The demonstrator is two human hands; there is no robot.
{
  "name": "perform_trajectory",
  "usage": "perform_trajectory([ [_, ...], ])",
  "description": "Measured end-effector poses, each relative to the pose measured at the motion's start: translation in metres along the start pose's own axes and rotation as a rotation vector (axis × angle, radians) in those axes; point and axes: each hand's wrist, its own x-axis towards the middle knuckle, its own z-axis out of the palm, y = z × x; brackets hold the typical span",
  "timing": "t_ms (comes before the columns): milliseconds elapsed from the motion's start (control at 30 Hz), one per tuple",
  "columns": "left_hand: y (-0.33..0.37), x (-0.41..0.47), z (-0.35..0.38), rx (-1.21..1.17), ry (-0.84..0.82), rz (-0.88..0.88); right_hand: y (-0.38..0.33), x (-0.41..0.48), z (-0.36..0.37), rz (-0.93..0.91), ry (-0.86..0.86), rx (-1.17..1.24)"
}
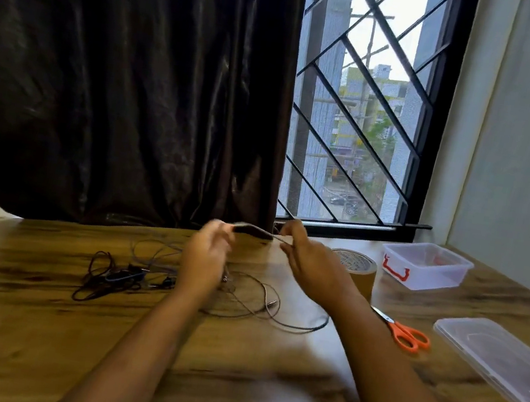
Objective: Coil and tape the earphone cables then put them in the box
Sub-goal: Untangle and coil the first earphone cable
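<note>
Strip: left hand (207,250) and right hand (300,253) are holding a dark strip (252,231), probably tape, between them, fingers (287,234) pinching each end.
Cables: earphone cables (116,277) are lying loose and tangled on the surface (18,319) beneath the hands.
Handling: they are looking light, limp and likely springy; pinching gathered loops mid-bundle is looking best.
Box: box (424,267) is sitting open at far right, showing no cables inside; lid (499,363) is lying nearer.

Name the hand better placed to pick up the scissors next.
Right hand, likely: the scissors lie on its side, beside that forearm; the left hand is farther off, above the cables. Both pinch a dark strip.
</note>
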Motion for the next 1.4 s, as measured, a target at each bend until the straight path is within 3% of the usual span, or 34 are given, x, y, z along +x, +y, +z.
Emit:
perform_trajectory([
  [133, -0.012, 0.024, -0.035, -0.483, 0.532, -0.229, 0.025, -0.005, -0.008, 0.177, 0.023, -0.080],
  [200, -0.020, 0.031, -0.049, -0.670, 0.620, -0.310, 0.030, -0.006, -0.010, 0.235, 0.037, -0.104],
  [233, -0.020, 0.031, -0.053, -0.737, 0.568, -0.365, 0.030, -0.006, -0.010, 0.242, 0.043, -0.102],
  [300, -0.012, 0.026, -0.055, -0.830, 0.273, -0.463, 0.026, -0.004, -0.007, 0.204, 0.068, -0.067],
  [467, 0.014, 0.004, -0.051, -0.630, -0.864, -0.759, 0.012, 0.002, 0.003, 0.063, 0.283, 0.209],
  [533, 0.011, -0.002, -0.041, -0.433, -1.107, -0.743, 0.009, 0.005, 0.003, 0.086, 0.358, 0.406],
  [567, 0.008, -0.004, -0.034, -0.306, -1.120, -0.694, 0.006, 0.006, 0.003, 0.108, 0.390, 0.522],
  [633, 0.001, -0.004, -0.017, -0.095, -0.922, -0.478, -0.003, 0.010, 0.003, 0.187, 0.420, 0.850],
  [700, 0.000, -0.001, -0.004, -0.019, -0.590, -0.189, -0.011, 0.014, 0.004, 0.258, 0.351, 1.142],
  [733, 0.002, -0.002, 0.001, -0.019, -0.502, -0.096, -0.016, 0.014, 0.006, 0.262, 0.307, 1.219],
  [800, 0.002, -0.007, 0.013, -0.102, -0.557, -0.053, -0.027, 0.014, 0.008, 0.241, 0.244, 1.337],
  [933, 0.000, -0.019, 0.029, -0.344, -0.645, -0.163, -0.037, 0.014, 0.009, 0.283, 0.141, 1.629],
  [1033, 0.008, -0.012, 0.019, -0.204, -0.600, -0.128, -0.032, 0.015, 0.006, 0.321, 0.171, 1.708],
  [1133, 0.005, 0.000, 0.002, 0.010, -0.608, -0.014, -0.011, 0.020, -0.003, 0.505, 0.270, 1.752],
  [1200, -0.004, 0.006, -0.012, 0.072, -0.546, -0.003, 0.008, 0.017, -0.014, 0.633, 0.428, 1.611],
  [1267, -0.012, 0.013, -0.027, 0.001, -0.392, -0.040, 0.025, 0.008, -0.022, 0.610, 0.543, 1.129],
  [1333, -0.013, 0.016, -0.032, -0.073, -0.259, -0.036, 0.028, 0.001, -0.024, 0.467, 0.424, 0.549],
  [1400, -0.009, 0.014, -0.025, -0.095, -0.239, 0.004, 0.013, 0.000, -0.020, 0.295, 0.167, 0.360],
])
